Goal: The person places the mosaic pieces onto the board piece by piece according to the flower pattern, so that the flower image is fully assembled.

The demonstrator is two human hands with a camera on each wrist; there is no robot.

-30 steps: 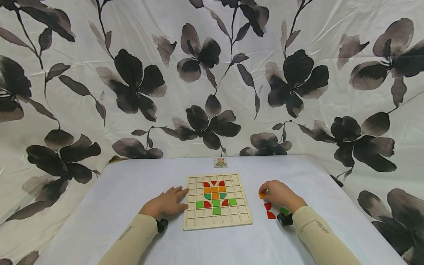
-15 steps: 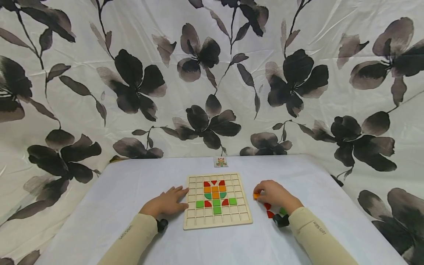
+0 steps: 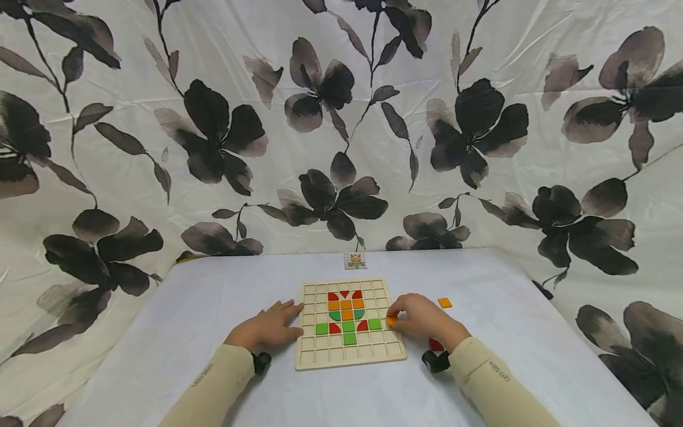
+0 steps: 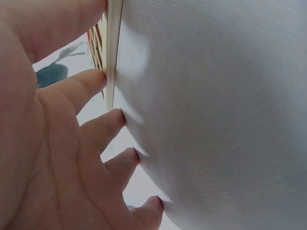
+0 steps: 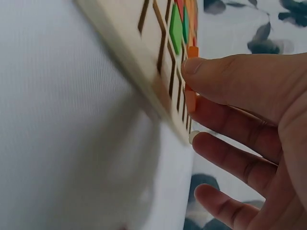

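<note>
A wooden grid board [image 3: 349, 354] lies on the white table and carries a flower made of red, orange and green tiles [image 3: 347, 315]. My right hand [image 3: 421, 318] is at the board's right edge, pinching an orange square tile [image 3: 391, 321] between thumb and fingers; the right wrist view shows the same orange tile [image 5: 191, 98] over the grid's edge cells. My left hand [image 3: 269, 325] lies flat on the table with straight fingers [image 4: 96, 132] touching the board's left edge [image 4: 113, 52].
A loose orange tile [image 3: 444, 302] lies to the right of the board, and a red tile [image 3: 436, 344] sits close to my right wrist. A small pattern card [image 3: 355, 260] lies at the table's far edge. A floral cloth [image 3: 341, 118] hangs behind.
My right hand has moved left from the loose tiles to the board's right edge with an orange tile in its pinch, uncovering another orange tile on the table. The left hand has stayed put.
</note>
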